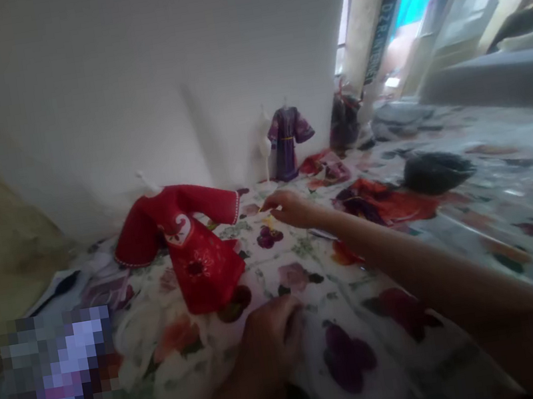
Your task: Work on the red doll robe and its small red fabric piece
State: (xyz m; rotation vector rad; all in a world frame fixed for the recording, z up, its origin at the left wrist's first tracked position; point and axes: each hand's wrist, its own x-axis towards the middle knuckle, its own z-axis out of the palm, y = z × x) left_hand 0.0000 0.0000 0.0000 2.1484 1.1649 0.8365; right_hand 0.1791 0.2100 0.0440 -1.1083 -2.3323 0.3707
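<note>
My right hand point(285, 210) reaches forward over the table, thumb and fingertips pinched together. A thin yellow cord point(270, 221) shows at those fingertips, small and blurred. Nearer to me, my left hand point(270, 325) rests low over the cloth with its fingers curled in; whether anything is inside them is hidden. To the left of both hands stands a small red robe point(205, 256) on a white stand point(145, 181), with white trim on the sleeve and pale patterns on the front. Neither hand touches the robe.
A small purple robe point(284, 146) with a yellow belt stands by the wall. Orange-red and purple fabric point(388, 202) and a dark bundle point(437, 171) lie to the right. A dark bag point(345, 118) sits behind. The table has a floral cloth point(317, 360).
</note>
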